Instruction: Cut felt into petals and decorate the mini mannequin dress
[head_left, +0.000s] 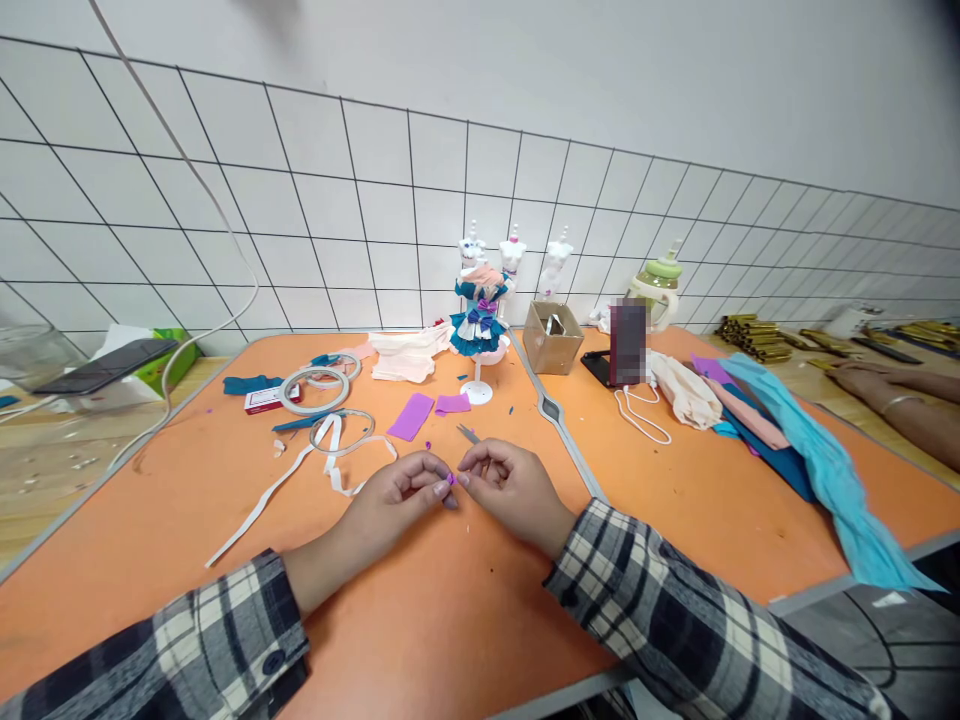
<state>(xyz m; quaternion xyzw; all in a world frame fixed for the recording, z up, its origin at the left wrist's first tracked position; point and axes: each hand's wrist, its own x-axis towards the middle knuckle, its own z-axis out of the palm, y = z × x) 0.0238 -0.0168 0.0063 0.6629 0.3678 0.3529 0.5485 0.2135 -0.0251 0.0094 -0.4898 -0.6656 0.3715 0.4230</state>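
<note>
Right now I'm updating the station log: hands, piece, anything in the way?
Left hand pinching purple scrap. Right hand close beside it, grey tip jutting past the hand. Purple strips beyond, not between hands.

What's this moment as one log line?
left hand: pinching purple scrap; right hand: fingertips beside it; pointed tool: jutting past right hand; dressed mannequin: upright beyond

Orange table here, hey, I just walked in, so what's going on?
A person in plaid sleeves is working bare-handed over the orange table. The left hand pinches a small purple piece at its fingertips, with the right hand close beside it. A pointed metal tool pokes out from the right hand; its type is unclear. Flat purple strips lie just beyond, and a dressed mini mannequin stands farther back.
</note>
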